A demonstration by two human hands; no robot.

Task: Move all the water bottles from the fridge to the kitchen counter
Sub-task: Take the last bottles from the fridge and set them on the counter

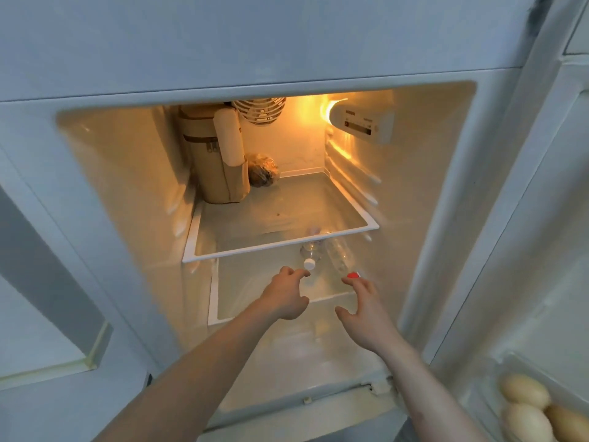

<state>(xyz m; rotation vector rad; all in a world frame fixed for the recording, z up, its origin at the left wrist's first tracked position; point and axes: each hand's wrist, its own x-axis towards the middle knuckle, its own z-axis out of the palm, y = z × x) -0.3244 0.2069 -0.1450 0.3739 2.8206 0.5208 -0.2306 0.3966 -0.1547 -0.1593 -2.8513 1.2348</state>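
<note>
Two clear water bottles lie on the fridge's lower glass shelf [264, 309], caps toward me. One has a white cap [309, 264], the other a red cap [353, 275]. My left hand [287, 296] reaches in with fingers loosely spread, its fingertips just short of the white-capped bottle [310, 250]. My right hand [363, 306] is spread open, its fingertips touching or nearly touching the red cap of the other bottle [341, 255]. Neither hand grips anything. The bottles' far ends are partly hidden under the upper shelf [280, 247].
On the upper shelf stand a tan zippered bag [216, 164] and a wrapped dark lump [263, 173] at the back left. The fridge lamp and control box [363, 122] sit upper right. Eggs [526, 406] rest in the open door's tray at the lower right.
</note>
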